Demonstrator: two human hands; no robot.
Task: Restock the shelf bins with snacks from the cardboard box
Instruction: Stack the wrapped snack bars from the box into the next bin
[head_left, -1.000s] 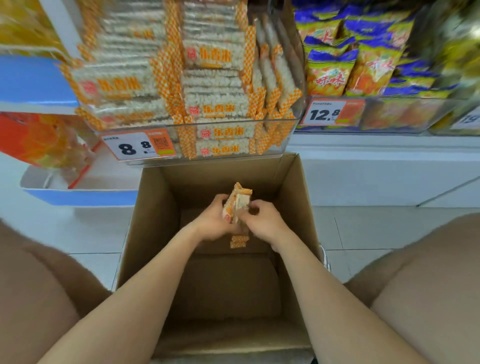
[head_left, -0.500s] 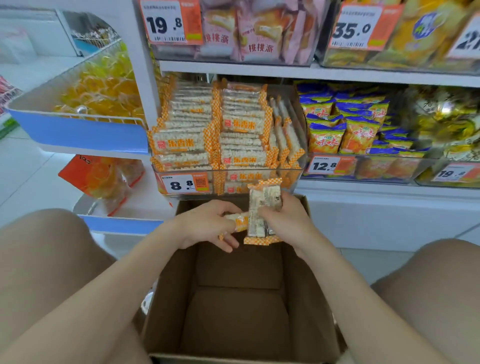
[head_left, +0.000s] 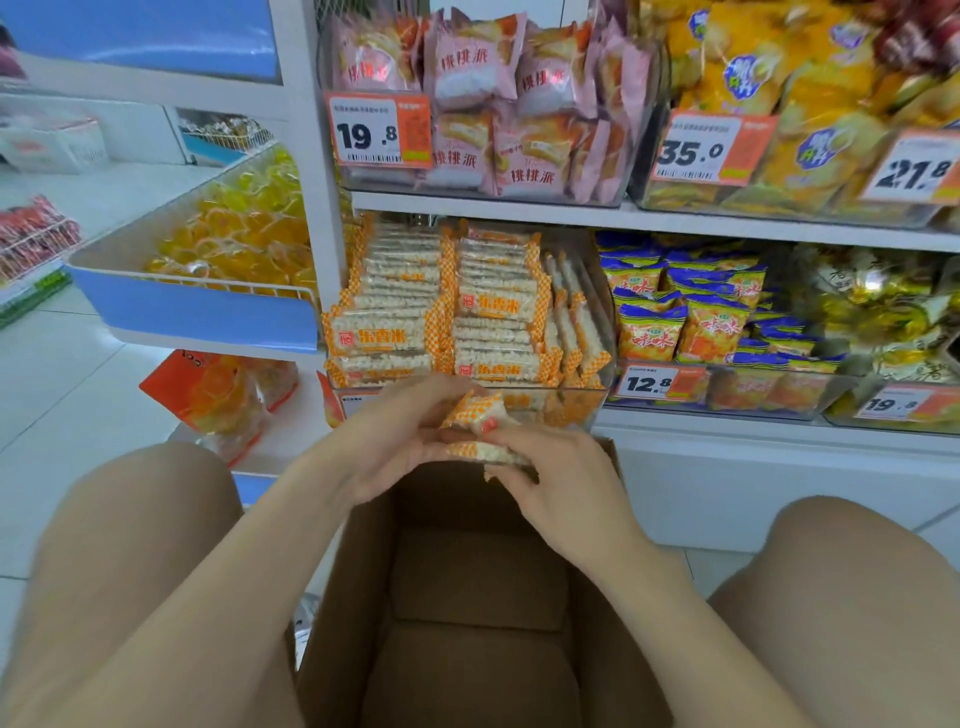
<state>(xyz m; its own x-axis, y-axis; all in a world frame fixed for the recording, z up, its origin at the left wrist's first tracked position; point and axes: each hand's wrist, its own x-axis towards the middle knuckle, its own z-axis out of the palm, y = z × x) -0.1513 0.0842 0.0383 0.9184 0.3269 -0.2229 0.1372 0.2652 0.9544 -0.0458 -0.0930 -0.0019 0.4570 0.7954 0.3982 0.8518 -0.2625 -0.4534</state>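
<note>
Raised out of the box (head_left: 467, 649) to the bin (head_left: 579, 404) front, the packs (head_left: 480, 415) are clasped by the fingers (head_left: 421, 402) of the left hand (head_left: 389, 447) and right hand (head_left: 563, 486), ready for shelving.

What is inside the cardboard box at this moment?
The cardboard box shows only bare floor; the left hand, right hand and their snack packets cover its far end.

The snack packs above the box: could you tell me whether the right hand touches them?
Touching. The head view shows the right hand pinching the snack packs, fingers directly on the wrappers; the left hand holds them too.
</note>
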